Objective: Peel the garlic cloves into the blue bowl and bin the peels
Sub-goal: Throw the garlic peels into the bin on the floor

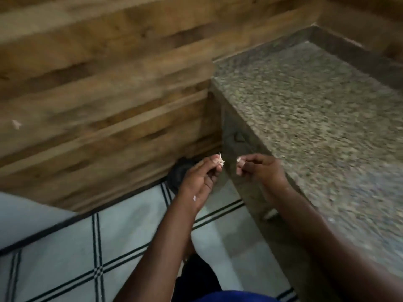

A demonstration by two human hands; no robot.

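Wooden planks (98, 88) fill the left of the view, above a white floor (122, 225) with black lines. Low at the wall's foot sits a dark round thing (180, 174), possibly the bin, though blur hides its opening. Just above it the left hand (201, 175) pinches pale garlic peels (220, 160) at its fingertips; beside it, a little apart, the right hand (259, 168) pinches another scrap (239, 160), held off the near-left edge of the speckled stone counter (316, 118). These skins look papery, whitish and crumpled. I judge them very light, limp and clingy, likely to stick to skin, so a fingertip pinch suits them best. No blue bowl shows.
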